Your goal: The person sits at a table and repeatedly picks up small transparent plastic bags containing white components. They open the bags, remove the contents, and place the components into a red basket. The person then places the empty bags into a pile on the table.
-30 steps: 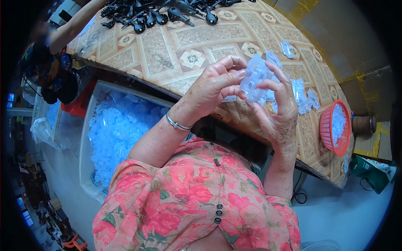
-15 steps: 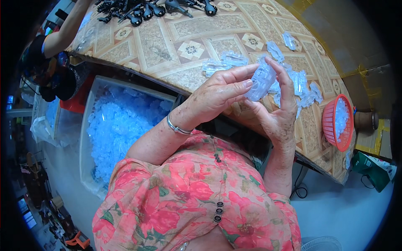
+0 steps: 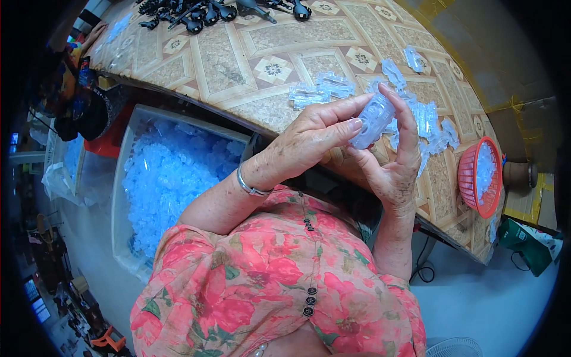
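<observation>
A clear, moulded plastic piece (image 3: 375,121) is held up above the table's near edge between both hands. My left hand (image 3: 324,128) pinches its left side between thumb and fingers, and a metal bangle circles that wrist. Around its right side curves my right hand (image 3: 395,160), with the index finger at the top and the thumb at the lower end. Similar clear plastic pieces (image 3: 425,119) lie loosely piled on the table just beyond the right hand. Two more clear pieces (image 3: 310,95) rest beyond the left hand.
On the patterned table (image 3: 297,35), a red plastic basket (image 3: 470,175) with clear pieces stands at the right edge. Black handled parts (image 3: 208,15) are heaped at the far side. A large white bin (image 3: 122,232) full of clear pieces is at left. Another person's hand (image 3: 95,33) rests at the table's far left.
The plastic piece has turned slightly between my hands, showing a rounder face. The other person's arm at the far left has drawn back from over the table.
</observation>
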`<action>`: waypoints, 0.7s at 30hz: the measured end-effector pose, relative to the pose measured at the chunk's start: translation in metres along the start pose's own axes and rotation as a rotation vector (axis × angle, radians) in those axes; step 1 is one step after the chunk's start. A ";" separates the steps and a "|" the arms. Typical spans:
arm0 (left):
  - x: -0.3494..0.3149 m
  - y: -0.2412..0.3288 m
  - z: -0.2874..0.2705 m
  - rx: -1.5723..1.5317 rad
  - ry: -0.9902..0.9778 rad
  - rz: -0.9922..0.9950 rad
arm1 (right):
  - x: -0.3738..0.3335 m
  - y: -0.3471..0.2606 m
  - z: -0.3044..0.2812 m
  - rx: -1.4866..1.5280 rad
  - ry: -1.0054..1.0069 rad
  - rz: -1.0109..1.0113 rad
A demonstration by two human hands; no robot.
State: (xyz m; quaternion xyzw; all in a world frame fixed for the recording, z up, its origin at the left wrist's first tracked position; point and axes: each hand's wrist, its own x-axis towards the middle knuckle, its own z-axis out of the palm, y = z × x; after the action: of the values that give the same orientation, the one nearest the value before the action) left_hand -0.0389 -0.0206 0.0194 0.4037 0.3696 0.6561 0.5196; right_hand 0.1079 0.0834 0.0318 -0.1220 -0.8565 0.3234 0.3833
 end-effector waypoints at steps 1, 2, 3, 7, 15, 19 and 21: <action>0.000 0.000 0.000 0.049 0.002 0.019 | 0.000 0.000 0.000 0.012 -0.003 0.004; 0.000 0.000 0.001 0.098 0.003 0.037 | 0.000 -0.001 -0.001 0.023 -0.006 0.009; -0.001 -0.001 0.001 0.090 0.013 0.046 | 0.000 -0.001 -0.001 0.035 -0.009 0.013; -0.002 -0.003 0.003 0.046 0.025 0.056 | 0.000 0.000 -0.001 0.043 -0.006 -0.023; -0.001 0.003 -0.003 0.295 -0.015 0.096 | -0.004 0.003 0.004 0.118 0.051 -0.041; -0.003 0.000 -0.004 0.300 -0.022 0.097 | -0.006 0.000 0.004 0.109 0.033 -0.023; -0.004 -0.001 -0.003 0.372 -0.025 0.129 | -0.007 0.002 0.006 0.138 0.032 0.000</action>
State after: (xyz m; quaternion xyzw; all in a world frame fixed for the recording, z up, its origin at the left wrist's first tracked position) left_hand -0.0409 -0.0245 0.0163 0.5239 0.4512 0.6033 0.3974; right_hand 0.1078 0.0789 0.0233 -0.1007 -0.8259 0.3795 0.4046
